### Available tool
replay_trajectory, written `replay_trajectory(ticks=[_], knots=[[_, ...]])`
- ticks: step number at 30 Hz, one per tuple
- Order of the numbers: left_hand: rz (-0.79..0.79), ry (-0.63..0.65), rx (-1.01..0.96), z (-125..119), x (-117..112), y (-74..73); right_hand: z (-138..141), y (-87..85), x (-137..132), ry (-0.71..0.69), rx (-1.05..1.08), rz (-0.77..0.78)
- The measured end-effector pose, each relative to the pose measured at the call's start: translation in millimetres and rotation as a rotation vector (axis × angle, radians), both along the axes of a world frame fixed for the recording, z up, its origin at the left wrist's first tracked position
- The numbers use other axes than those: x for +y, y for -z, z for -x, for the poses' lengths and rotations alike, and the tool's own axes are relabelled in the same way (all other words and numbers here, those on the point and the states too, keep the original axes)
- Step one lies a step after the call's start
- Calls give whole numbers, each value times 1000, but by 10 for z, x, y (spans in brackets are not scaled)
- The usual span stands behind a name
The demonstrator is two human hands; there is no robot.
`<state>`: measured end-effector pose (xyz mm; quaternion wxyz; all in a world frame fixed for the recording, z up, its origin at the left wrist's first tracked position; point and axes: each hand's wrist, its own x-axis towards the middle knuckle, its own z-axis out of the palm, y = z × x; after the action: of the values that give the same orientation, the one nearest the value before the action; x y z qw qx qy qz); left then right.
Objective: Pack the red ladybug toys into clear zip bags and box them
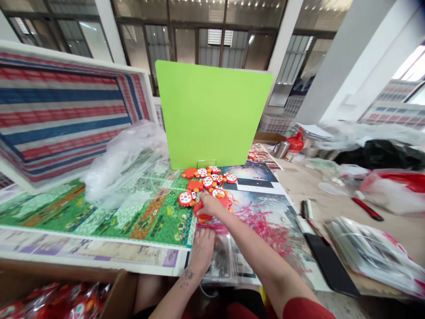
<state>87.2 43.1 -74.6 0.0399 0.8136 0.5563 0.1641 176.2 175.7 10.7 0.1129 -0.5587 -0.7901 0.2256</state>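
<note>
Nearest is a brown cardboard box. Before the lime-green rectangular board, the right hand pinches a red plastic toy; the left hand has fingers together, whether gripping I cannot tell.

Red toy partly hidden; carton edge-cropped

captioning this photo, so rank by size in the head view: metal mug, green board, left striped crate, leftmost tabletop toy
1. Left striped crate (cut off)
2. Green board
3. Leftmost tabletop toy and metal mug: too alike to rank
</note>
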Motion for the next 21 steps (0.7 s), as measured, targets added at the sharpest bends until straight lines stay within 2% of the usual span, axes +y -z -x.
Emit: replay_trajectory(ticks=[3,5,7,10,11,13,15,17,21], knots=[[95,-27,-179,22,4,-12,-291,25,-179,144,155,-43],[172,-51,-349,45,17,-31,-521,68,-346,226,448,-66],[217,-54,-454,69,29,-42,-720,118,-555,206,764,-30],[194,-22,-399,98,35,-55,-867,210,-854,109,1015,116],[173,3,-360,103,32,-63,-869,249,-922,121,1071,136],[138,62,-299,108,18,-88,-822,347,-978,222,1177,81],[117,95,-251,107,-1,-118,-747,463,-942,346,1216,-25],[98,108,-208,104,-17,-139,-680,579,-860,389,1154,-82],[45,115,-189,107,-22,-128,-611,749,-754,268,967,-58]])
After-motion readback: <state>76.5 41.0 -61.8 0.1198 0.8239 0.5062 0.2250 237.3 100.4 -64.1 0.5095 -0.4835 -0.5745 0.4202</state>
